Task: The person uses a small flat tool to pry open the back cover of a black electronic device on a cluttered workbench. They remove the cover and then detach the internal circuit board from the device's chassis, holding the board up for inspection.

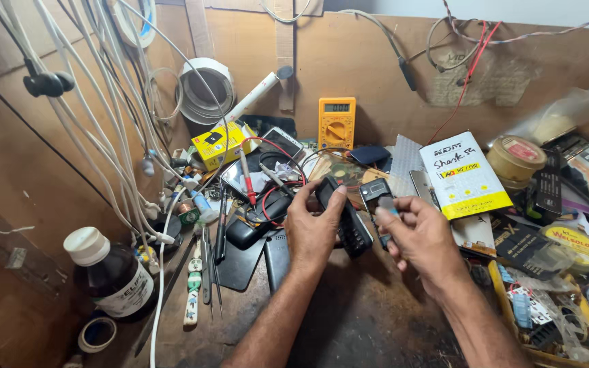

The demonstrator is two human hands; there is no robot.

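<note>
Below the yellow multimeter [337, 123] that leans on the back board, your two hands meet over the cluttered wooden bench [369, 320]. Your left hand [313, 228] is clenched around one black keypad phone [344, 215], thumb laid on its upper end, the body slanting down and to the right of the meter. Your right hand [418, 238], just beside it, pinches a small dark phone part [376, 194] between thumb and fingertips; what exactly that part is I cannot tell. The two held pieces sit close together, almost touching.

Left of the multimeter lies one yellow box [223, 143], and above that hangs one roll of white tape [206, 88]. One red test probe [247, 177] rests below and left of the meter, its red lead looping around a black mouse-shaped lump [277, 204]. Farther down and left of the meter stands one brown bottle with a white cap [114, 276], with one small tape ring [97, 334] beside its base. A bundle of white cables [97, 102] hangs at the far left; I cannot count them.

Right of the multimeter lies one white-and-yellow packet [465, 174], then one round tin [516, 160] beyond it. Far below and to the meter's right, one yellow tray [506, 307] holds small parts.
</note>
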